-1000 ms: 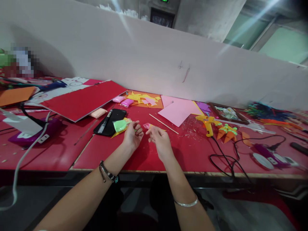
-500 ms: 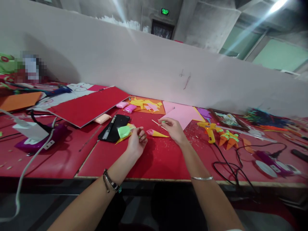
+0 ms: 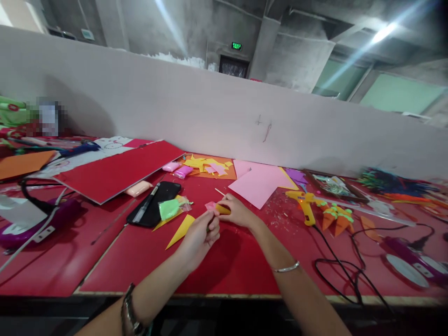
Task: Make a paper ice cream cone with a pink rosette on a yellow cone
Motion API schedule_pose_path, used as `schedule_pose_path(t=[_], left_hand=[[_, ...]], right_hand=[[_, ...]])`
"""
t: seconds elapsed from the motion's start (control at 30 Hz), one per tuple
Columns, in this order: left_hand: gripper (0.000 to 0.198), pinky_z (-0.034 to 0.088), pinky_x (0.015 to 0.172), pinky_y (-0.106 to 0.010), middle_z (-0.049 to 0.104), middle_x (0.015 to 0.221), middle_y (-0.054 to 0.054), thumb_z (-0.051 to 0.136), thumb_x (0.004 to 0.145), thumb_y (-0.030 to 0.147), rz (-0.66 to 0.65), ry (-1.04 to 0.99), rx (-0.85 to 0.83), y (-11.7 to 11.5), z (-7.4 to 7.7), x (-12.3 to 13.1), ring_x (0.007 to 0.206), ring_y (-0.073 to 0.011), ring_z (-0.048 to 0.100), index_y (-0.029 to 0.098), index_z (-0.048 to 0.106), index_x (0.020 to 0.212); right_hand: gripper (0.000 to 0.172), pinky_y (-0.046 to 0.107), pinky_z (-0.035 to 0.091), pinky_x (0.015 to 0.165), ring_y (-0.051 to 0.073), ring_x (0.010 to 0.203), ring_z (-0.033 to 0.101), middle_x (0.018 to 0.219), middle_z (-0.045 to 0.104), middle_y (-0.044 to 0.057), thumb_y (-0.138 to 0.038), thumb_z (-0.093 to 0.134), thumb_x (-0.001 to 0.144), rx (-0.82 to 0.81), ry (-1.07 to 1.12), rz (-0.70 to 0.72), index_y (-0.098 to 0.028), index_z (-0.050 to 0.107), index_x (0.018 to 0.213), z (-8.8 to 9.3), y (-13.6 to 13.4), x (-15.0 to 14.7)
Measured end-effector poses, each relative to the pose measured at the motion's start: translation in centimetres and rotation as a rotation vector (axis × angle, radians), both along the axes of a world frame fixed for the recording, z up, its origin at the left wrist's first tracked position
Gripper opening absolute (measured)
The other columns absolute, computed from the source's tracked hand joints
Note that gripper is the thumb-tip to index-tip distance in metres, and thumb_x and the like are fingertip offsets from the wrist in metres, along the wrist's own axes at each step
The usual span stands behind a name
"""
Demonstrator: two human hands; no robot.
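Note:
Both my hands meet over the middle of the table. A small yellow paper cone (image 3: 224, 209) with a pink top (image 3: 210, 206) lies between them. My right hand (image 3: 241, 213) is closed round the yellow part, with a thin wooden stick (image 3: 220, 192) poking out past its fingers. The fingertips of my left hand (image 3: 200, 237) pinch at the pink end, and its other fingers are curled in. Whether a small green bit is inside the left hand I cannot tell. Left of it lie a yellow paper triangle (image 3: 180, 232) and a packet of green clay (image 3: 170, 209).
A black phone (image 3: 166, 191) with a pen on it lies to the left, near a large red board (image 3: 122, 170). On the right are a yellow glue gun (image 3: 305, 205) with a looping cord and orange carrot shapes (image 3: 336, 218). Pink paper (image 3: 259, 182) lies behind my hands.
My right hand has picked up the yellow cone from the table. My left hand has come in to meet it at the pink end. The camera view has tilted up somewhat.

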State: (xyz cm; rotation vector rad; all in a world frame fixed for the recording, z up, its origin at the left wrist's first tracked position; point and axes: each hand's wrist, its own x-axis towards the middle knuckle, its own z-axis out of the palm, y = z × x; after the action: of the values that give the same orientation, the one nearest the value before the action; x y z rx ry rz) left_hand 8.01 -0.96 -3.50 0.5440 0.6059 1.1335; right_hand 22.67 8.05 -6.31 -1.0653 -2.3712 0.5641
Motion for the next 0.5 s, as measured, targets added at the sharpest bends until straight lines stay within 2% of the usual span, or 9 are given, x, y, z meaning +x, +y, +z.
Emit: schedule_pose_path(t=[0.1,0.2,0.27,0.33,0.43,0.5], left_hand=[[0.013,0.020,0.039,-0.015,0.034,0.051,0.007,0.050,0.079,0.024,-0.045,0.097,0.042,-0.4,0.2,0.2,0.038,-0.0013,0.022,0.014,0.048,0.071],[0.006,0.024,0.041,-0.014,0.040,0.055,0.006,0.052,0.076,0.021,0.022,0.234,0.090,0.6,0.2,-0.3,0.040,-0.0015,0.027,0.015,0.053,0.078],[0.008,0.027,0.042,-0.014,0.047,0.063,0.004,0.057,0.071,0.018,0.128,0.388,0.137,2.1,0.1,-0.9,0.044,-0.0024,0.034,0.016,0.057,0.079],[0.016,0.028,0.042,-0.015,0.050,0.064,0.004,0.062,0.065,0.016,0.188,0.516,0.134,4.1,-0.2,-1.3,0.046,-0.0044,0.039,0.017,0.060,0.080],[0.024,0.031,0.047,-0.015,0.052,0.064,0.004,0.071,0.055,0.014,0.234,0.584,0.215,6.9,-0.7,-1.1,0.055,-0.0069,0.045,0.017,0.062,0.077],[0.021,0.034,0.051,-0.016,0.052,0.065,0.003,0.073,0.053,0.016,0.208,0.641,0.319,8.1,-1.2,-0.5,0.059,-0.0087,0.046,0.016,0.062,0.070]], right_hand=[[0.025,0.027,0.039,0.072,0.012,0.076,0.047,0.086,0.049,0.003,-0.032,0.060,0.071,0.025,0.064,-0.037,-0.015,0.062,0.090,0.0,-0.1,0.1],[0.027,0.027,0.038,0.072,0.012,0.076,0.048,0.082,0.052,0.002,-0.034,0.058,0.072,-0.015,0.254,-0.167,-0.015,0.061,0.090,0.7,-0.4,0.1],[0.027,0.026,0.039,0.072,0.012,0.077,0.048,0.082,0.054,0.001,-0.037,0.055,0.073,-0.085,0.423,-0.210,-0.015,0.060,0.089,1.1,-0.6,-0.1],[0.027,0.025,0.039,0.072,0.012,0.078,0.049,0.084,0.055,0.001,-0.038,0.054,0.074,-0.165,0.564,-0.194,-0.016,0.058,0.089,1.3,-0.8,-0.4],[0.021,0.025,0.041,0.074,0.012,0.079,0.051,0.083,0.055,0.000,-0.033,0.056,0.072,-0.241,0.691,-0.131,-0.017,0.058,0.086,1.0,-0.8,-0.9],[0.019,0.025,0.042,0.075,0.012,0.080,0.052,0.084,0.057,0.000,-0.030,0.056,0.071,-0.285,0.745,-0.094,-0.017,0.058,0.086,0.6,-0.6,-1.1]])
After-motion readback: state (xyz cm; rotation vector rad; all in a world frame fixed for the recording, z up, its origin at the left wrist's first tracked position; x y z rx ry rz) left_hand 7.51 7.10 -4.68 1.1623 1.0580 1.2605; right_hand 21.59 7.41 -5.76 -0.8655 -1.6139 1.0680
